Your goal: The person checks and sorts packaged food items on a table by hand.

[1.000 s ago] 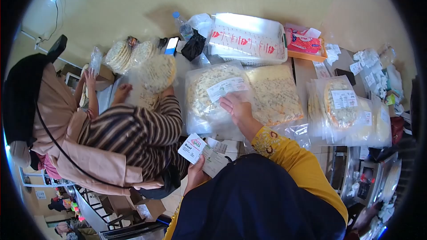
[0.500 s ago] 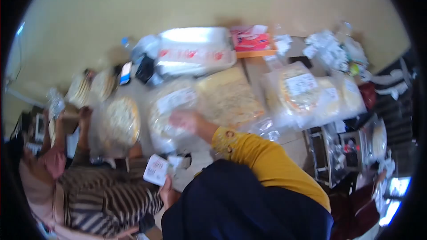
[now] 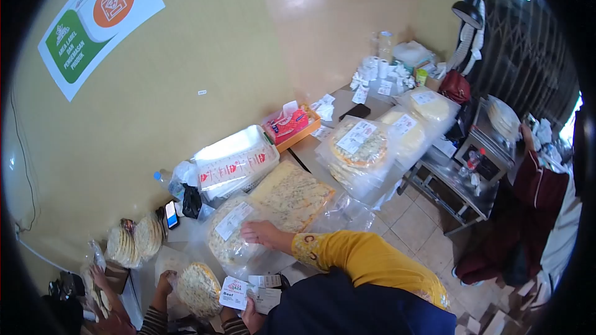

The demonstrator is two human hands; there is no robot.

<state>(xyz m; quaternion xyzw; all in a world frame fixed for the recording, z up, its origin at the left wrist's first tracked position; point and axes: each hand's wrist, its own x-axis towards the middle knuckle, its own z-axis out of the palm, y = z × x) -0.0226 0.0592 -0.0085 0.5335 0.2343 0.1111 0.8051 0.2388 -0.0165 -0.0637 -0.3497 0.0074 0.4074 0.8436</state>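
Note:
My left hand (image 3: 252, 318) is closed on printed labels, and the white front label (image 3: 233, 293) reads "Beef". More printed labels (image 3: 268, 298) show just beside it. My right hand (image 3: 266, 234), at the end of a yellow sleeve, rests on a clear-bagged round pizza (image 3: 225, 250), with its fingers stretched over the plastic. That bag bears a white label (image 3: 234, 221) left of my fingertips. Touching it at upper right lies a large rectangular bagged pizza (image 3: 295, 192). To the lower left, another round pizza (image 3: 197, 290) in plastic is near a co-worker's hand (image 3: 166, 281).
A white tray (image 3: 239, 161) and an orange box (image 3: 299, 133) stand along the wall. Labelled bagged pizzas (image 3: 359, 146) are stacked rightward, before a metal stand (image 3: 453, 189). At left are stacked flat bases (image 3: 125, 245) and a lit phone (image 3: 171, 214). Another person stands far right.
The view has tilted and swung, bringing the wall poster and the person at right into sight. My right hand is still on the bagged pizza; my left still holds labels.

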